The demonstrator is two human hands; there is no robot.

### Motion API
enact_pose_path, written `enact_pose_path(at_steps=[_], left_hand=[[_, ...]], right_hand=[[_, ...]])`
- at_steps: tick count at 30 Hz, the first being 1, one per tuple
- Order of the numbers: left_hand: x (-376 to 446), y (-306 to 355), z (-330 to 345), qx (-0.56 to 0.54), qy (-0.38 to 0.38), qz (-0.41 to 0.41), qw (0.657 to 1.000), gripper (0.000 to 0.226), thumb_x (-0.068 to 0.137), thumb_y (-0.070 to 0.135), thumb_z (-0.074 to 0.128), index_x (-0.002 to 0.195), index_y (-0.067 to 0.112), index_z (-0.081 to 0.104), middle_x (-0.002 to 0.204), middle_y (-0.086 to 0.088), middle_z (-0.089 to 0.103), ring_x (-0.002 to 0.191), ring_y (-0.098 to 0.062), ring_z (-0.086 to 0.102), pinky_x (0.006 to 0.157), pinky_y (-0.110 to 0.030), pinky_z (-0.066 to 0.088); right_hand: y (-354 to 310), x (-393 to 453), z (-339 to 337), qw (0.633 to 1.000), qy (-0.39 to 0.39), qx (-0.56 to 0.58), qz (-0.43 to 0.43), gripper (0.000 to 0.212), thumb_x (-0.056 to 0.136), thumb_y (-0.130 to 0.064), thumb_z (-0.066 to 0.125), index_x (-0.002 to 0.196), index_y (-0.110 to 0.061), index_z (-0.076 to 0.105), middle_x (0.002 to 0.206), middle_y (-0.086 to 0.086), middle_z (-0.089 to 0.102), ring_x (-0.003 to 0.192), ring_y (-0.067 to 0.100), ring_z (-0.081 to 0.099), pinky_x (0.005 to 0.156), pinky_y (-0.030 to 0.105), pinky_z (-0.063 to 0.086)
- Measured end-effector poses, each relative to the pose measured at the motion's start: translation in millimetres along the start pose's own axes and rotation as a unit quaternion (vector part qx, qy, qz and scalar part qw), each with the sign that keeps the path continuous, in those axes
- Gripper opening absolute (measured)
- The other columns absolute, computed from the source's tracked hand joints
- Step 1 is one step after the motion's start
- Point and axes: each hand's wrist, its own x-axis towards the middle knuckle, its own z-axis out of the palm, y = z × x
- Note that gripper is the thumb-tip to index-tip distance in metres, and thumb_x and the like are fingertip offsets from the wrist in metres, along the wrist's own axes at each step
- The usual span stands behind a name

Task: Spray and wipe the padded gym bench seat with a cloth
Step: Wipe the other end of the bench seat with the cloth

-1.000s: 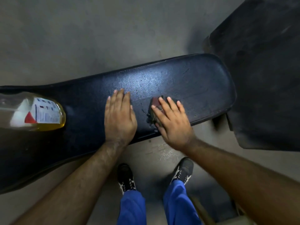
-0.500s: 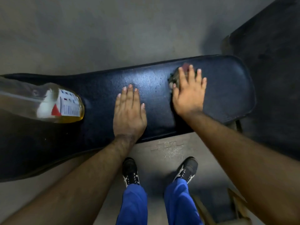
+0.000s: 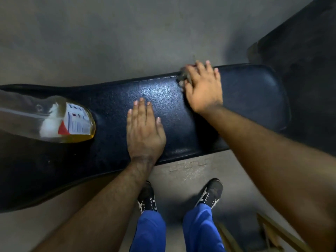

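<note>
A clear plastic bottle (image 3: 60,119) is seen lying on its side on the left part of the padded bench seat (image 3: 251,99). A shallow pool of yellow liquid is held in its lower side; the rest of it looks empty, and a white label with a red mark and fine print is turned upward. Its neck end is cut off by the left edge of the view, so the nozzle cannot be told.

The dark blue seat runs across the view from left to right, its rounded end at the right. The left hand (image 3: 143,128) is laid flat on the middle of the seat, palm down, fingers straight and close together, nothing held beneath it. The right hand (image 3: 202,88) is pressed palm down at the far edge of the seat, fingers slightly spread over a crumpled cloth (image 3: 183,76), of which only a small grey bunch shows past the thumb side; the hand and cloth are blurred.

Compared with half a second ago, the right hand and cloth are found farther toward the far edge of the seat, the fingertips now reaching past it. The left hand is kept in the same place on the seat, and the bottle is unmoved.

Below, two dark shoes (image 3: 211,193) and blue trouser legs (image 3: 200,231) are seen on the grey floor (image 3: 127,33).
</note>
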Motion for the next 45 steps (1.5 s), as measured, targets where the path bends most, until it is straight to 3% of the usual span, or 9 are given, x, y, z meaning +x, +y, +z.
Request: enact_pose_path(at_steps=[6, 11, 15, 20, 25, 30, 34, 39, 45], left_hand=[[2, -2, -10, -0.087, -0.009, -0.015, 0.996, 0.051, 0.091, 0.014, 0.043, 0.14, -0.001, 0.048, 0.151, -0.015, 0.042, 0.144, -0.028, 0.033, 0.121, -0.041, 0.017], [-7, -14, -29, -0.115, 0.005, 0.0, 0.993, 0.049, 0.088, 0.008, 0.047, 0.136, -0.001, 0.051, 0.146, -0.016, 0.048, 0.139, -0.029, 0.039, 0.119, -0.045, 0.024], [-24, -33, -38, -0.082, 0.02, 0.018, 0.996, 0.048, 0.087, 0.008, 0.05, 0.135, 0.0, 0.053, 0.144, -0.017, 0.05, 0.138, -0.031, 0.041, 0.118, -0.047, 0.027], [-35, -50, -40, -0.061, 0.018, 0.039, 0.997, 0.049, 0.088, 0.013, 0.049, 0.134, -0.002, 0.053, 0.145, -0.018, 0.049, 0.138, -0.031, 0.041, 0.118, -0.046, 0.026], [-36, -63, -41, -0.042, 0.017, 0.055, 0.997, 0.049, 0.088, 0.012, 0.049, 0.136, -0.001, 0.051, 0.146, -0.019, 0.047, 0.139, -0.032, 0.039, 0.118, -0.047, 0.027], [-37, -79, -34, 0.035, -0.027, 0.075, 0.996, 0.054, 0.097, 0.023, 0.039, 0.145, -0.001, 0.04, 0.154, -0.019, 0.035, 0.146, -0.031, 0.028, 0.121, -0.044, 0.018], [-39, -78, -32, 0.05, -0.024, 0.08, 0.995, 0.054, 0.098, 0.023, 0.035, 0.146, -0.002, 0.039, 0.155, -0.02, 0.033, 0.146, -0.031, 0.027, 0.122, -0.044, 0.016], [-40, -77, -30, 0.065, -0.012, 0.052, 0.996, 0.056, 0.098, 0.025, 0.037, 0.147, -0.003, 0.036, 0.156, -0.02, 0.031, 0.147, -0.032, 0.025, 0.122, -0.044, 0.014], [-39, -75, -31, 0.063, -0.012, 0.041, 0.997, 0.056, 0.098, 0.026, 0.036, 0.146, -0.003, 0.037, 0.156, -0.02, 0.031, 0.147, -0.031, 0.025, 0.122, -0.044, 0.015]], right_hand=[[-13, -59, 10, 0.984, -0.024, 0.018, -0.176, 0.06, 0.093, -0.041, 0.034, 0.15, -0.027, 0.04, 0.162, 0.006, 0.03, 0.151, 0.032, 0.021, 0.124, 0.048, 0.01], [-24, -85, 23, 0.995, 0.037, 0.034, 0.08, 0.061, 0.095, -0.042, 0.037, 0.154, -0.026, 0.034, 0.164, 0.011, 0.024, 0.152, 0.036, 0.015, 0.123, 0.051, 0.008], [-10, -130, 29, 0.978, -0.015, -0.025, -0.206, 0.062, 0.096, -0.044, 0.038, 0.154, -0.024, 0.032, 0.165, 0.009, 0.023, 0.153, 0.032, 0.017, 0.123, 0.052, 0.014], [-41, -138, 38, 0.993, 0.062, 0.034, 0.098, 0.065, 0.098, -0.049, 0.034, 0.155, -0.019, 0.031, 0.164, 0.013, 0.021, 0.152, 0.036, 0.014, 0.124, 0.052, 0.009], [-21, -156, 39, 0.964, 0.007, -0.04, -0.262, 0.065, 0.097, -0.05, 0.041, 0.153, -0.017, 0.036, 0.163, 0.013, 0.027, 0.151, 0.034, 0.021, 0.122, 0.053, 0.019], [-65, -139, 45, 0.996, 0.07, 0.029, 0.038, 0.064, 0.098, -0.05, 0.035, 0.155, -0.02, 0.032, 0.164, 0.013, 0.021, 0.153, 0.035, 0.014, 0.123, 0.054, 0.011], [-56, -150, 41, 0.952, -0.012, -0.025, -0.305, 0.062, 0.097, -0.046, 0.043, 0.153, -0.021, 0.036, 0.163, 0.012, 0.027, 0.151, 0.035, 0.021, 0.121, 0.055, 0.018], [-73, -87, 37, 0.998, 0.054, 0.021, -0.008, 0.063, 0.095, -0.047, 0.036, 0.153, -0.021, 0.036, 0.163, 0.012, 0.028, 0.151, 0.036, 0.021, 0.122, 0.055, 0.014], [-74, -51, 22, 0.972, -0.005, -0.022, -0.233, 0.066, 0.09, -0.045, 0.034, 0.152, -0.024, 0.037, 0.162, 0.01, 0.03, 0.15, 0.034, 0.025, 0.123, 0.049, 0.013]])
